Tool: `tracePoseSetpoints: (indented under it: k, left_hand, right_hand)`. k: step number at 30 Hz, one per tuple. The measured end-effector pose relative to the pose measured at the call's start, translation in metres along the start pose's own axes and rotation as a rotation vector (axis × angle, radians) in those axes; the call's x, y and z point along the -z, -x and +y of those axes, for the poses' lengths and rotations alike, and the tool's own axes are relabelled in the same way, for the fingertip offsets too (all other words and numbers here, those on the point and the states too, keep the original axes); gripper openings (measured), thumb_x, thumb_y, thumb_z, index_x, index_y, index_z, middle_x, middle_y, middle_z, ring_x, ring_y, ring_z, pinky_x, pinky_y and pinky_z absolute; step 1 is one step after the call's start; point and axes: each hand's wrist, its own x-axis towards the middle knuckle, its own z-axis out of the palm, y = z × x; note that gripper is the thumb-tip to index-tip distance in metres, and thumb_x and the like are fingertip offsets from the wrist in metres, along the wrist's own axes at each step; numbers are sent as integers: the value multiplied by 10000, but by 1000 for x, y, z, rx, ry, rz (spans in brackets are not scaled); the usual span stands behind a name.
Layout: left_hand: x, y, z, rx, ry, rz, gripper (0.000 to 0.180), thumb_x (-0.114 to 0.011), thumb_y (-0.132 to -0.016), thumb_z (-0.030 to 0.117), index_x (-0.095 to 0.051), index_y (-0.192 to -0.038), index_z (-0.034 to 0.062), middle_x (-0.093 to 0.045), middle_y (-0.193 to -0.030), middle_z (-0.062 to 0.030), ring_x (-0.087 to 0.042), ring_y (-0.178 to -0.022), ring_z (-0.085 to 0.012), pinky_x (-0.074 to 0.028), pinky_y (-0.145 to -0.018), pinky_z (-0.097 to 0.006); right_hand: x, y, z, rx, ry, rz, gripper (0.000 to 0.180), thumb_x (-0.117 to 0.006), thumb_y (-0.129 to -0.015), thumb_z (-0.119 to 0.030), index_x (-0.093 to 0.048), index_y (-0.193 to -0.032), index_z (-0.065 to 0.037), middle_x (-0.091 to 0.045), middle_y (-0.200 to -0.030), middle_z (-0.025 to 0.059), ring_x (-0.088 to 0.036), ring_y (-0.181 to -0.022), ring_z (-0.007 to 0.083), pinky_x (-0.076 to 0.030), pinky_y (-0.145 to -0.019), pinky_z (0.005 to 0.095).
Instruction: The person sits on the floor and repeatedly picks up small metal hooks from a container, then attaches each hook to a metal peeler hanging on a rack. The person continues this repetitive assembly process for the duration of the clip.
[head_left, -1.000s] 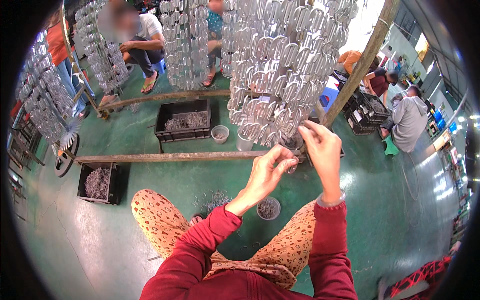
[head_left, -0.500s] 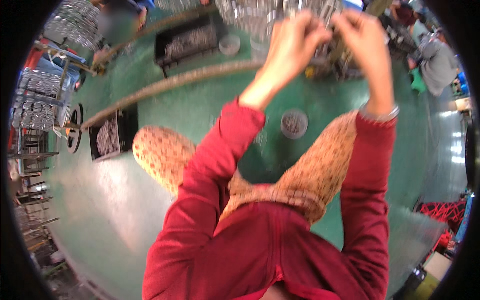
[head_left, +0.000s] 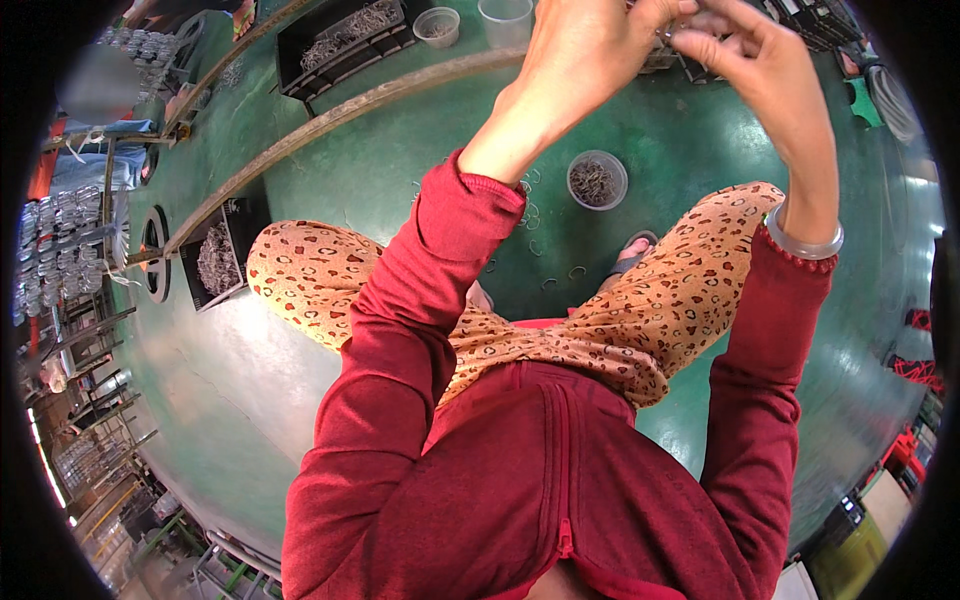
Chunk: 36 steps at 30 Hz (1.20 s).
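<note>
We raise both hands to the top edge of the view. Our left hand curls its fingers toward the right hand, and the fingertips of both meet around a small metal piece (too blurred to name), pinched between them. A pale bangle sits on our right wrist. Below the hands, on the green floor, stands a round cup of small hooks, with loose hooks scattered just beside it. A black tray of metal parts lies beyond a long bar.
</note>
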Motion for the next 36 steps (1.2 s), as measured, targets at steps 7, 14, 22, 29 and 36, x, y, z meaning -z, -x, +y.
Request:
tracePoseSetpoints:
  k: [7,14,22,29,36]
  left_hand:
    - [-17,-3,12,94,66,-68,70,-591,-861,51,-554,-861,-9,-612,-688,-67,-561,-641,-67,-460,-569,-217]
    - [-22,19,-13,-221,-274,222,187,-724,-757,134,-616,-851,13,-648,-817,-106,-623,-684,-215,-490,-619,-304]
    - [-37,135,-139,83,-681,-485,113,-631,-779,73,-683,-877,95,-596,-854,-91,-558,-807,-241,-471,-719,-336]
    - [-71,169,-271,-381,-928,-743,131,-556,-734,185,-667,-691,128,-515,-859,-57,-463,-922,-216,-381,-770,-324]
    - [-80,150,-256,-529,-1141,-1169,133,-564,-726,215,-656,-676,133,-544,-894,-21,-450,-939,-176,-353,-735,-291]
  right_hand:
    - [-6,15,57,-136,-215,-39,195,-659,-832,-93,-678,-1004,-4,-658,-794,-3,-558,-696,42,-425,-593,169]
    - [2,17,46,60,72,72,154,-677,-810,-98,-676,-921,11,-604,-673,1,-482,-588,39,-384,-539,189]
    - [6,19,44,63,155,152,146,-698,-782,-104,-663,-875,4,-560,-656,37,-472,-564,60,-360,-509,199]
    - [9,17,50,128,8,163,79,-650,-764,-69,-611,-750,-1,-537,-643,121,-543,-576,275,-404,-515,334]
    - [12,15,58,169,26,177,113,-636,-763,-60,-580,-688,4,-514,-621,139,-541,-562,320,-395,-506,368]
